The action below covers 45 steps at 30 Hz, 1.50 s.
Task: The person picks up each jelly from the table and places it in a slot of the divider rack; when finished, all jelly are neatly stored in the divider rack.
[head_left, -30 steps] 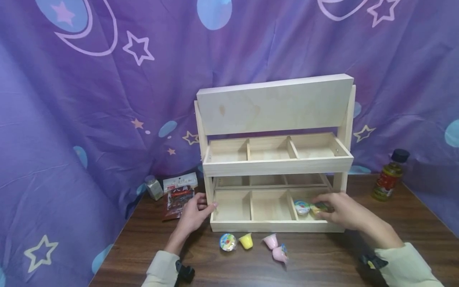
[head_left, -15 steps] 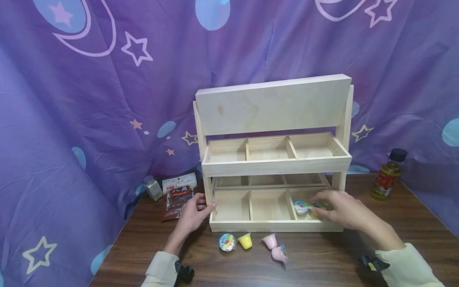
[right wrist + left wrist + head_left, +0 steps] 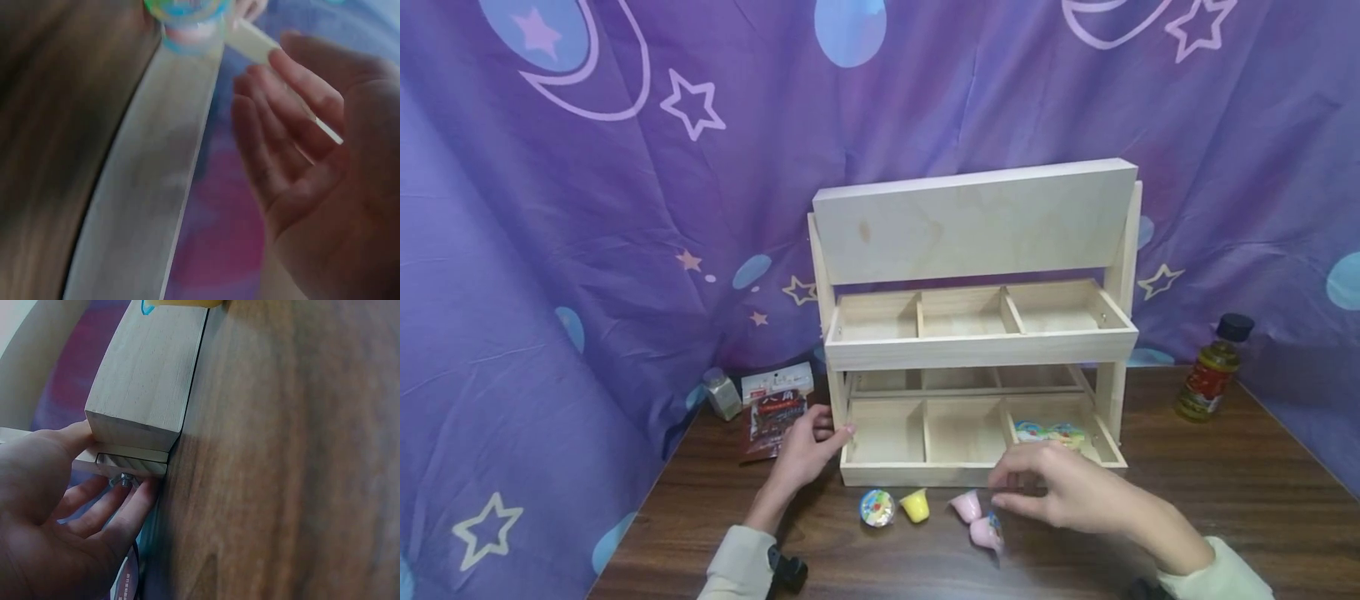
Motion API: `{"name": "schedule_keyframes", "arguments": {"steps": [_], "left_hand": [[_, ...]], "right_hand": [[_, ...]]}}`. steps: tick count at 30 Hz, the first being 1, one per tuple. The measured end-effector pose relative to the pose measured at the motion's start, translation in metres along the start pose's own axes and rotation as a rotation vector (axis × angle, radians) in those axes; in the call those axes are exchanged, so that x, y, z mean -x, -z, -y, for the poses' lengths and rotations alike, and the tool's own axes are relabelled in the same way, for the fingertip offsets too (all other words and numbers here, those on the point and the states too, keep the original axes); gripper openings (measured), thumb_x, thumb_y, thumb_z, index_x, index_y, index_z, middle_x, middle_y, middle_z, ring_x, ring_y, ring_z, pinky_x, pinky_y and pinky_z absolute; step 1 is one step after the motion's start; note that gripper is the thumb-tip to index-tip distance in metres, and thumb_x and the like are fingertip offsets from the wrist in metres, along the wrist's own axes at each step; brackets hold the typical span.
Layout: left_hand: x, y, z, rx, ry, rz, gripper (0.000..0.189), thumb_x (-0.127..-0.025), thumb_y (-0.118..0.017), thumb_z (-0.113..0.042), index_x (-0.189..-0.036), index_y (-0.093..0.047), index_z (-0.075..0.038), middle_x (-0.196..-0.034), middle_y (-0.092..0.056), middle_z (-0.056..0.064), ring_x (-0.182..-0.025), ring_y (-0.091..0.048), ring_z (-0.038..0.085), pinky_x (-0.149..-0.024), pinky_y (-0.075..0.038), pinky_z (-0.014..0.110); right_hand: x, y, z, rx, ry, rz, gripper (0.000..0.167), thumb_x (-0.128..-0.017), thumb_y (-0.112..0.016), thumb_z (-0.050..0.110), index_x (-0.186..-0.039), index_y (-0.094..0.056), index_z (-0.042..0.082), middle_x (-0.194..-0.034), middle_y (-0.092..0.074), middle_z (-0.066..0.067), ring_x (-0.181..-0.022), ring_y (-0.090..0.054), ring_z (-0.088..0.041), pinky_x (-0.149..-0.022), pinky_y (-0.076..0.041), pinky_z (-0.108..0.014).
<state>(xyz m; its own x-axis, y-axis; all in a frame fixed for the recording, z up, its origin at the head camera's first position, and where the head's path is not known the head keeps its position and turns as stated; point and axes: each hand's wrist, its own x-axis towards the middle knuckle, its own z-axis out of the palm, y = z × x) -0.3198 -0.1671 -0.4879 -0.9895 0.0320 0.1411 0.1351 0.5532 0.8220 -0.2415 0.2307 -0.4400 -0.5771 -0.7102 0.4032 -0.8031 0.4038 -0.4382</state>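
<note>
A two-tier wooden storage rack [image 3: 977, 225] stands on the table, three compartments across each tray. My left hand [image 3: 805, 446] grips its lower left side; in the left wrist view the thumb lies on one face of the wood [image 3: 144, 381] and the fingers curl behind. In front of the lower tray hovers my right hand [image 3: 1067, 492], fingers loosely bent around nothing. Just left of its fingertips lie two pink jelly cups [image 3: 967, 506]. Farther left are a yellow jelly cup [image 3: 916, 505] and one lid-up jelly cup [image 3: 876, 507]. Two jelly cups [image 3: 1066, 435] sit in the lower right compartment, partly hidden.
A small clear jar [image 3: 722, 394] and a brown spice packet [image 3: 773, 417] are left of the rack. At the right stands an oil bottle [image 3: 1210, 375] with a black cap. A purple patterned curtain [image 3: 587, 250] hangs behind the table [image 3: 700, 533].
My right hand has let go of a jelly cup in the lower right compartment and moved left and toward me. The left hand stays on the rack.
</note>
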Motion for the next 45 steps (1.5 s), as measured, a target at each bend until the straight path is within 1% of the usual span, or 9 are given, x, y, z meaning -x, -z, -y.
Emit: {"name": "schedule_keyframes", "arguments": {"steps": [5, 10, 14, 18, 24, 30, 34, 41, 45], "left_hand": [[0.0, -0.001, 0.0, 0.005, -0.009, 0.002, 0.053, -0.098, -0.081, -0.036, -0.134, -0.064, -0.001, -0.127, -0.076, 0.022, -0.112, -0.077, 0.035, -0.092, -0.068, 0.045], [0.0, -0.002, -0.001, 0.01, -0.008, 0.005, 0.052, -0.098, -0.081, -0.036, -0.134, -0.064, -0.002, -0.127, -0.076, 0.022, -0.112, -0.077, 0.035, -0.093, -0.067, 0.045], [0.0, -0.002, -0.002, 0.018, -0.006, 0.006, 0.05, -0.098, -0.081, -0.034, -0.133, -0.065, -0.002, -0.127, -0.076, 0.022, -0.112, -0.077, 0.035, -0.094, -0.067, 0.045], [0.0, -0.001, -0.002, 0.019, -0.008, 0.004, 0.048, -0.098, -0.081, -0.033, -0.132, -0.065, -0.002, -0.125, -0.077, 0.022, -0.112, -0.077, 0.035, -0.094, -0.067, 0.045], [0.002, -0.001, -0.001, 0.022, -0.005, 0.004, 0.047, -0.099, -0.081, -0.032, -0.131, -0.065, -0.002, -0.125, -0.077, 0.021, -0.112, -0.077, 0.034, -0.094, -0.067, 0.045], [0.002, 0.001, 0.0, 0.025, -0.007, -0.007, 0.05, -0.098, -0.082, -0.035, -0.131, -0.065, -0.002, -0.124, -0.077, 0.021, -0.111, -0.077, 0.034, -0.092, -0.068, 0.043], [0.003, 0.001, 0.0, 0.019, 0.001, -0.009, 0.05, -0.097, -0.082, -0.036, -0.132, -0.065, -0.003, -0.125, -0.077, 0.021, -0.111, -0.077, 0.033, -0.092, -0.068, 0.043], [0.002, 0.0, -0.001, 0.021, 0.0, 0.0, 0.05, -0.098, -0.081, -0.036, -0.132, -0.065, -0.002, -0.125, -0.077, 0.021, -0.111, -0.077, 0.033, -0.092, -0.068, 0.043], [0.002, -0.001, -0.001, 0.024, -0.001, -0.003, 0.05, -0.098, -0.081, -0.035, -0.131, -0.065, -0.002, -0.125, -0.077, 0.021, -0.111, -0.077, 0.034, -0.092, -0.068, 0.043]], "right_hand": [[0.003, -0.016, 0.007, -0.041, 0.008, 0.138, 0.024, -0.095, -0.085, 0.022, -0.116, -0.077, 0.03, -0.106, -0.072, 0.017, -0.092, -0.066, 0.002, -0.076, -0.06, -0.021], [0.008, -0.022, 0.008, -0.013, -0.035, 0.183, 0.026, -0.092, -0.087, 0.036, -0.115, -0.076, 0.036, -0.103, -0.067, 0.022, -0.092, -0.063, 0.004, -0.074, -0.057, -0.02], [0.011, -0.023, 0.008, -0.015, -0.092, 0.221, 0.034, -0.09, -0.087, 0.045, -0.12, -0.074, 0.034, -0.105, -0.066, 0.023, -0.092, -0.061, 0.005, -0.072, -0.055, -0.02], [0.012, -0.025, 0.007, -0.047, -0.108, 0.237, 0.039, -0.091, -0.086, 0.046, -0.125, -0.073, 0.031, -0.107, -0.066, 0.022, -0.093, -0.061, 0.005, -0.073, -0.056, -0.02], [0.012, -0.031, 0.005, -0.055, -0.084, 0.215, 0.039, -0.09, -0.088, 0.041, -0.123, -0.071, 0.032, -0.105, -0.066, 0.021, -0.091, -0.061, 0.005, -0.072, -0.057, -0.019], [0.011, -0.035, 0.004, -0.073, -0.078, 0.204, 0.033, -0.095, -0.085, 0.039, -0.124, -0.07, 0.03, -0.106, -0.067, 0.021, -0.09, -0.061, 0.004, -0.072, -0.057, -0.018], [0.009, -0.035, 0.004, -0.049, -0.052, 0.16, 0.031, -0.095, -0.085, 0.036, -0.122, -0.072, 0.031, -0.105, -0.068, 0.021, -0.09, -0.063, 0.003, -0.074, -0.058, -0.019], [0.004, -0.028, 0.005, -0.003, -0.028, 0.079, 0.026, -0.097, -0.084, 0.036, -0.121, -0.072, 0.034, -0.114, -0.072, 0.023, -0.101, -0.068, 0.003, -0.085, -0.062, -0.025], [0.002, -0.02, 0.005, 0.015, -0.042, 0.055, 0.026, -0.098, -0.082, 0.037, -0.122, -0.073, 0.033, -0.114, -0.073, 0.023, -0.102, -0.068, 0.003, -0.086, -0.063, -0.028]]}}
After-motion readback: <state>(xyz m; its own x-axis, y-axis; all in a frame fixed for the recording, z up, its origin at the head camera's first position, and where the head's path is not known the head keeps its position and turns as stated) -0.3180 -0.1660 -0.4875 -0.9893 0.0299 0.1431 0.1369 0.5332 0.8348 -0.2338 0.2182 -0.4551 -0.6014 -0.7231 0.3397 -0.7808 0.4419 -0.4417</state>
